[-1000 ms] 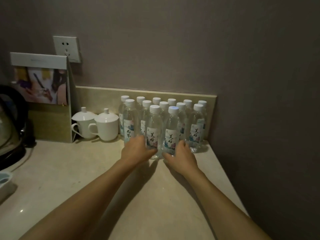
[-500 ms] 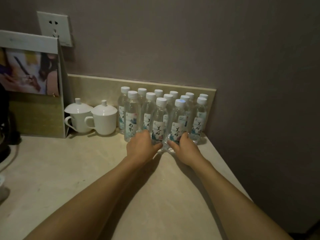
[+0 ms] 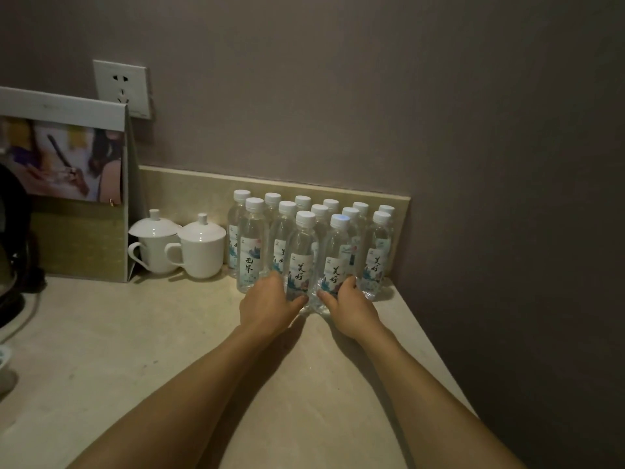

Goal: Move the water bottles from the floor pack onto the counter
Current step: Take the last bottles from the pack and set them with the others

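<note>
Several clear water bottles with white caps and printed labels stand upright in rows at the back right of the beige counter [image 3: 169,350], against the backsplash. My left hand [image 3: 267,304] grips the base of the front-left bottle [image 3: 301,255]. My right hand [image 3: 351,306] grips the base of the front-right bottle [image 3: 336,258]. Both bottles stand on the counter, side by side and nearly touching, just in front of the other rows. The floor pack is out of view.
Two white lidded cups [image 3: 154,242] [image 3: 201,247] stand left of the bottles. A printed standing card [image 3: 64,184] leans against the wall under a socket [image 3: 122,88]. A dark kettle [image 3: 10,238] sits at the far left. The counter ends at the right wall.
Both hands have pushed the two front bottles slightly back toward the rows and stay closed around their bases; the camera view has shifted a little.
</note>
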`<state>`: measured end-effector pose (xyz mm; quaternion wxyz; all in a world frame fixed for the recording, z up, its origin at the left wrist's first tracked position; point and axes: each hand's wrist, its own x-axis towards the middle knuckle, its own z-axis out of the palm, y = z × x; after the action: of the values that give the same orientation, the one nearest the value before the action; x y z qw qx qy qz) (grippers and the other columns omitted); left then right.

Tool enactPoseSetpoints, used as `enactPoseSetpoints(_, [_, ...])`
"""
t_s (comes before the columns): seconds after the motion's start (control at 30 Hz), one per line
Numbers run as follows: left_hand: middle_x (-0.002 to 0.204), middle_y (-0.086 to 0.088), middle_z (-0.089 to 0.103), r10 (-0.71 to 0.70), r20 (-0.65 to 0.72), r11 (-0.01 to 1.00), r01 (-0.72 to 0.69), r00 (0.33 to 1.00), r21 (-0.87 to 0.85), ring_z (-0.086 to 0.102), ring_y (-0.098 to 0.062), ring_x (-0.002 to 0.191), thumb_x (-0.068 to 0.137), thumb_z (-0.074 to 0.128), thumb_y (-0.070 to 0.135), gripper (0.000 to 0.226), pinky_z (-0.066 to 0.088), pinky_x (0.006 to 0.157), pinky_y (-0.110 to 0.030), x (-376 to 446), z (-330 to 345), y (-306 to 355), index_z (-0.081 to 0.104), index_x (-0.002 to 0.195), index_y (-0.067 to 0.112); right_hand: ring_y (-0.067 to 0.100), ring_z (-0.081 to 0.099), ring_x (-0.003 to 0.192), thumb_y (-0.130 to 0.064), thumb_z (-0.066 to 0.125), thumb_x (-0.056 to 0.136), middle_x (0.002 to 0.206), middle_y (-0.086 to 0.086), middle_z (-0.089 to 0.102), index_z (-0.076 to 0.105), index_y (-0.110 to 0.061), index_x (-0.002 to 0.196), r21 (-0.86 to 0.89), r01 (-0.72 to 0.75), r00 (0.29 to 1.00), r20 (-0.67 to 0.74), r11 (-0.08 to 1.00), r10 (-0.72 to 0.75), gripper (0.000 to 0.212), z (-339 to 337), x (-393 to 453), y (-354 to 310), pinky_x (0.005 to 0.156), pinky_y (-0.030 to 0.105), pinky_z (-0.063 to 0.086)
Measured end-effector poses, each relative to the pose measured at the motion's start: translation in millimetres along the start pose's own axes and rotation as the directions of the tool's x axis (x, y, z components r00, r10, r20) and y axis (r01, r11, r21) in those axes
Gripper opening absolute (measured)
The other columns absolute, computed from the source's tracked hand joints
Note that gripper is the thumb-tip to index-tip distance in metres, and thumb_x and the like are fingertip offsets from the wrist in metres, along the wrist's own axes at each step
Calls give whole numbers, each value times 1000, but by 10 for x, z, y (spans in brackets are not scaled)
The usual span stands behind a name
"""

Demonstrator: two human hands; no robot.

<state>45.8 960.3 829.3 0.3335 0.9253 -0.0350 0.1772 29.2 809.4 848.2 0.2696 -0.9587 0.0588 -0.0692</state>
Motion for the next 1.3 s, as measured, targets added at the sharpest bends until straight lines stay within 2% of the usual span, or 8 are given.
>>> enactPoseSetpoints(0.2, [103,1,71,-47,-27,999,47,999,-16,68,-20,91,77,74,53,47,59,76,-39,-11,15,35,60,109,21,33,54,120,-54,43,95,137,15,51,28,-5,138,-16,-17,998,-66,1000,16,66,55,-56,-5,89,42,48])
enactPoseSetpoints(0.33, [100,2,70,-57,-22,998,57,998,-11,69,-18,86,76,74,55,48,60,74,-40,-6,37,5,60,108,22,32,58,113,-52,42,96,129,13,56,32,-8,130,-30,-8,994,-108,1000,5,56,92,-100,-2,77,36,45])
enactPoseSetpoints(0.53, [101,1,71,-33,51,999,34,998,-25,70,-18,78,77,75,51,44,61,72,-41,73,21,-56,60,108,23,33,54,119,-52,40,97,134,14,53,30,-6,136,-50,9,998,-68,999,-13,61,44,-68,13,91,42,47])
enactPoseSetpoints(0.77, [105,0,71,-21,2,1000,21,1000,-4,68,-19,90,79,74,49,44,60,77,-41,57,62,-52,62,111,21,32,58,114,-54,44,95,127,11,58,36,-10,129,-38,-23,993,-119,999,18,55,84,-79,-9,88,42,49])
enactPoseSetpoints(1.0, [105,0,71,-21,-3,1000,21,1000,23,67,-19,92,81,72,48,42,58,79,-38,52,48,-35,63,110,20,32,60,109,-53,48,94,121,11,60,39,-13,122,4,-26,988,-150,1000,27,49,111,-98,-14,83,41,50])
enactPoseSetpoints(1.17, [105,0,70,-35,-1,998,35,999,49,67,-20,93,82,71,49,42,58,78,-39,1,15,10,62,111,20,32,58,111,-51,47,95,125,13,58,36,-11,128,21,-10,992,-123,1000,12,53,73,-129,-29,85,40,49])
enactPoseSetpoints(1.3, [101,1,71,-39,22,999,38,999,38,67,-19,89,82,69,51,39,58,76,-36,-47,-29,24,65,108,22,34,51,124,-50,47,95,139,17,48,24,-6,142,79,-19,997,-75,997,25,68,35,-184,-59,96,42,46])
